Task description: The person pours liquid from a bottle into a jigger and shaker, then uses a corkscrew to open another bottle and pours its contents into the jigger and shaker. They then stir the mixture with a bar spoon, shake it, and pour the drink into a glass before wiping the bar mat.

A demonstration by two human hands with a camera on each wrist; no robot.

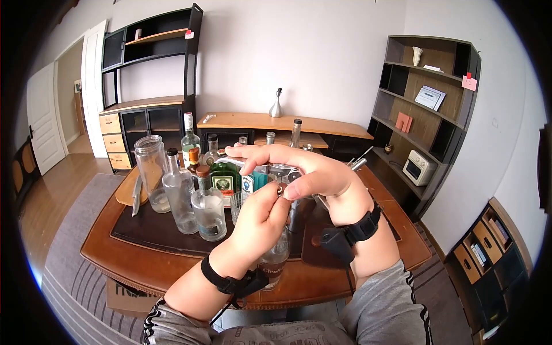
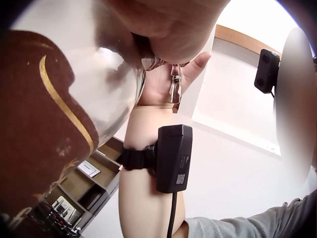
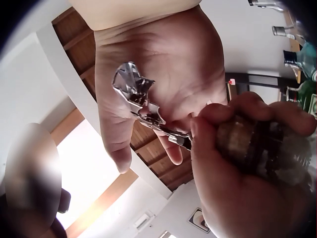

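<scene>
My left hand point(image 1: 259, 218) has its fingers curled round the neck of a clear bottle point(image 1: 272, 272) with a brown label, near the table's front edge. In the right wrist view, the brownish bottle top point(image 3: 234, 139) shows within the left hand's grip. A shiny metal tool point(image 3: 133, 89) lies across the palm side of my right hand point(image 3: 158, 64), its lower end by the left fingertips. Extended fingers of the right hand point(image 1: 310, 172) reach over the bottle top in the head view. Whether the left fingertips touch the tool, I cannot tell.
Several bottles stand to the left and behind the hands, among them a cork-topped clear bottle point(image 1: 209, 210) and a green one point(image 1: 224, 184). A tall glass jar point(image 1: 152, 178) and a knife point(image 1: 137, 195) are at the left of the leather-topped table point(image 1: 112, 259).
</scene>
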